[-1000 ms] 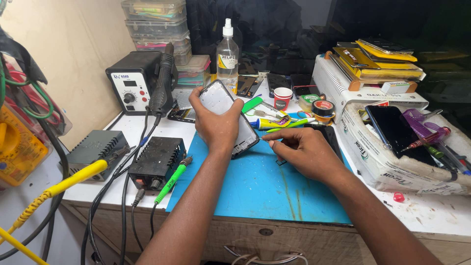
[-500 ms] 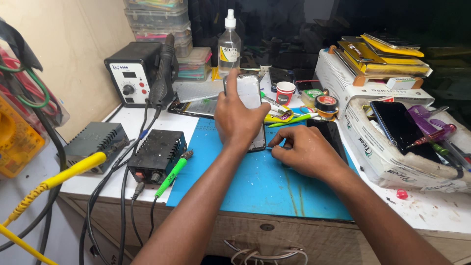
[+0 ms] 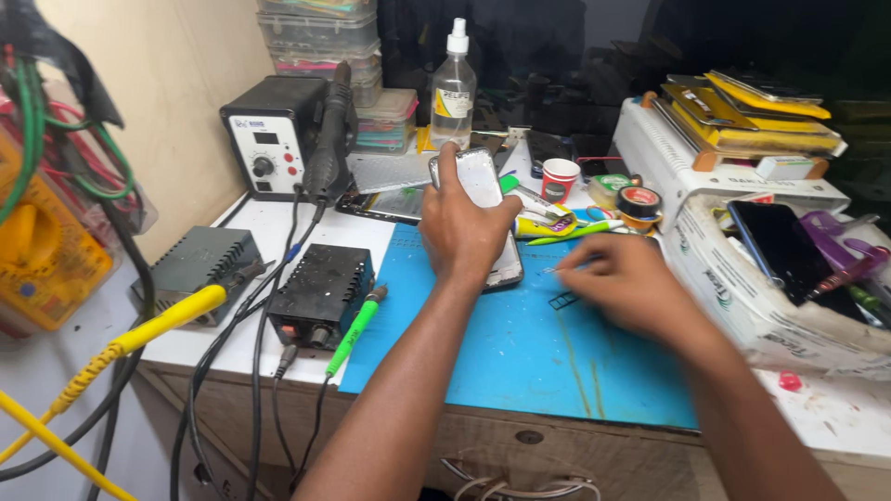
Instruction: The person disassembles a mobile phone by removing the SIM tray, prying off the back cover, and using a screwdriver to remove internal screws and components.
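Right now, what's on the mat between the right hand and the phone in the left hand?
In the head view, only bare blue mat and a small dark rectangular part lie between the right hand and the phone held by the left hand.

Your left hand (image 3: 464,232) covers most of the phone (image 3: 483,186), so its lower half is hidden. Your right hand (image 3: 631,283) is blurred; whatever thin tool its fingers (image 3: 580,264) pinch is too small to tell. The yellow meter (image 3: 42,250) is cut off by the left edge.
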